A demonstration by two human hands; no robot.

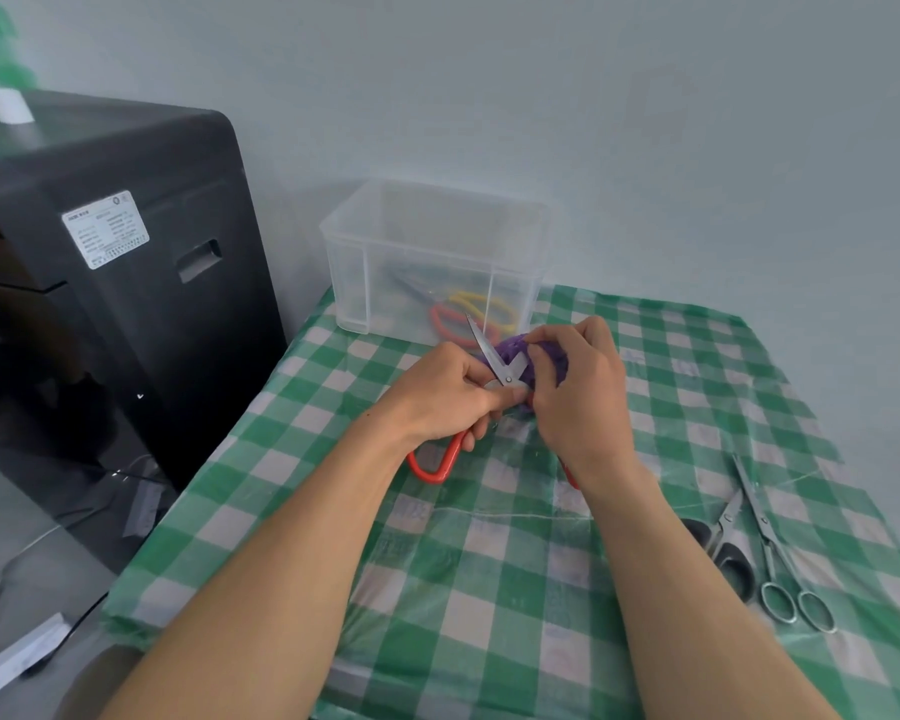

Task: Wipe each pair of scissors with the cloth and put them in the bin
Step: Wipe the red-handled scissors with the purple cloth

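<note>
Your left hand (448, 400) grips the red-handled scissors (493, 362) near their pivot while your right hand (580, 394) pinches the purple cloth (512, 349) against a blade, above the desk (489, 589) near the clear bin (365, 262).

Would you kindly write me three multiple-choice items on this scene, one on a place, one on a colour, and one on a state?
1. Where does the clear bin stand?
A. On the floor
B. At the far end of the checked table, near the wall
C. On a chair

2. What colour is the cloth?
A. White
B. Yellow
C. Purple

3. What is the state of the held scissors?
A. Blades apart
B. Blades shut tight
C. Broken in two pieces

Answers:
1 B, the bin sits on the tablecloth at its far edge.
2 C, purple fabric shows in the right hand.
3 A, the blades fork and the red handles spread wide while the left hand grips them.
</note>
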